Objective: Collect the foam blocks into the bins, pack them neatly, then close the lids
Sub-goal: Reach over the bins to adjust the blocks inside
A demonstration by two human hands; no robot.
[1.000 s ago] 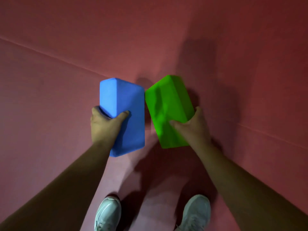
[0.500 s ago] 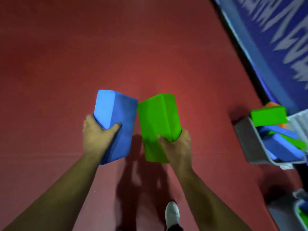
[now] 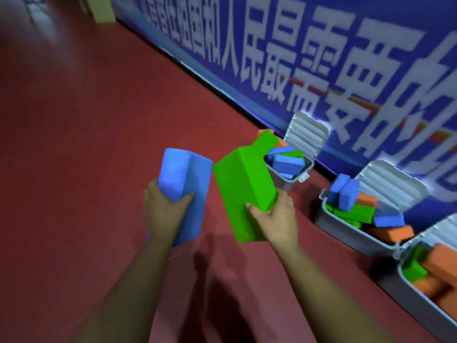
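The left hand (image 3: 165,214) grips a blue foam block (image 3: 186,191) near its lower half, thumb across the front face and fingers wrapped behind, the block rising above the knuckles. The right hand (image 3: 277,222) clasps a green foam block (image 3: 243,191) at its lower right corner, thumb on the front face, with the block tilted left so its top nearly meets the blue one. Both are held above the red floor (image 3: 86,144). To the right, three grey bins stand along a blue banner (image 3: 321,58), lids raised: the far bin (image 3: 288,180), the middle bin (image 3: 346,230) and the near bin (image 3: 405,290), all heaped untidily with blue, green and orange blocks.
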